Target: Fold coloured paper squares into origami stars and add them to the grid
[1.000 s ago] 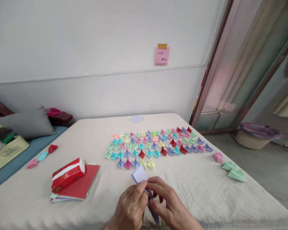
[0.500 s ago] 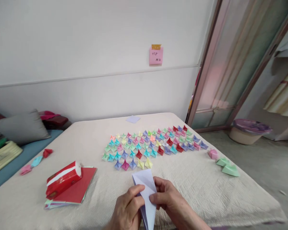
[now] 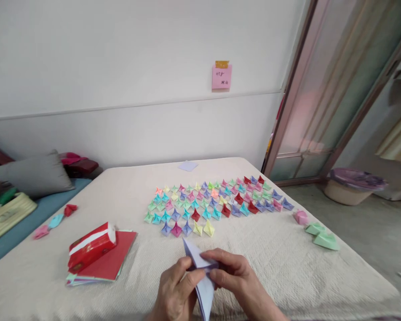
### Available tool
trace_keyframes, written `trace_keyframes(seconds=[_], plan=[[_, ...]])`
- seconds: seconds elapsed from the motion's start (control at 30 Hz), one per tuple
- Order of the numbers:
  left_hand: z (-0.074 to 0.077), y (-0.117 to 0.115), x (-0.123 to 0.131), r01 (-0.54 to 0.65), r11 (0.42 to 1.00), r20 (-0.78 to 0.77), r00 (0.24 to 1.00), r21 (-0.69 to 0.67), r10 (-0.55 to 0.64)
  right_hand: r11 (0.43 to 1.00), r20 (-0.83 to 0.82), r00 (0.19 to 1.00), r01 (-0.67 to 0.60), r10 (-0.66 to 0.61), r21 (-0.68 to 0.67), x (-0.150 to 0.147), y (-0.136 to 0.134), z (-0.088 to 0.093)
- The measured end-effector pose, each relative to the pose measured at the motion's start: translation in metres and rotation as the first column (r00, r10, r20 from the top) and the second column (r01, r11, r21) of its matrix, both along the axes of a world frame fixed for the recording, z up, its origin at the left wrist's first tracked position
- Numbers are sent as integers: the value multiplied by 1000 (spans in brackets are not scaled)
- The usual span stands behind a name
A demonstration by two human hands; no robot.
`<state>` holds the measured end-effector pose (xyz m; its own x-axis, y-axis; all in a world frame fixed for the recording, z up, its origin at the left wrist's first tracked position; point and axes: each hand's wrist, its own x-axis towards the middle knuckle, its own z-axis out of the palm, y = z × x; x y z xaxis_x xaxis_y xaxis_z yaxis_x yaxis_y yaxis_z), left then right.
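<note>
Cream cloth [image 3: 260, 249] below your fingers, white wall [image 3: 137, 67] beyond. Your left hand [image 3: 177, 290] pinches the folded lavender paper [image 3: 206, 292]; your right hand [image 3: 239, 277] grips it opposite, thumb and forefinger at a fold. Paper sits between both. Just past the fingertips, rows of small folded papers [image 3: 187, 229]; well left, red packet [image 3: 92, 247] on stacked sheets [image 3: 122, 252].

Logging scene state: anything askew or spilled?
No spill visible. The red packet lies aslant on the uneven paper stack; one lilac sheet sits alone near the wall, oddly apart from the folded-paper rows.
</note>
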<state>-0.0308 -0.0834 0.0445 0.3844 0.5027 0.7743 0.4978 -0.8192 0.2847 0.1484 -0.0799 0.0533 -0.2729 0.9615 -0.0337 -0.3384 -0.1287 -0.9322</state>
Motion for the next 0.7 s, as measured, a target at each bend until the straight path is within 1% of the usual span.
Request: trace_keyframes(seconds=[0.1, 0.2, 0.33, 0.43, 0.5, 0.6, 0.7], plan=[[4, -2, 1, 16, 998, 39, 999, -68, -13, 999, 44, 999, -8, 6, 43, 2, 1, 3], [2, -3, 0, -5, 999, 65, 998, -52, 8, 1000, 5, 1000, 19, -19, -2, 3, 3, -2], [-12, -2, -2, -37, 999, 111, 993, -14, 38, 997, -54, 998, 39, -43, -73, 1, 5, -9], [-23, -1, -3, -4, 996, 98, 995, -90, 13, 996, -55, 998, 37, -41, -81, 0, 4, -10], [-27, 0, -2, 46, 987, 110, 994, -152, -30, 993, -60, 998, 14, -21, -120, 0, 5, -9], [-25, 0, 1, 91, 978, 171, 983, -186, -58, 978, -97, 995, -10, -11, -208, 0, 6, -10], [-18, -2, 3, 95, 978, 170, 983, -188, -62, 971, -143, 990, -19, -16, -239, -2, 6, -13]])
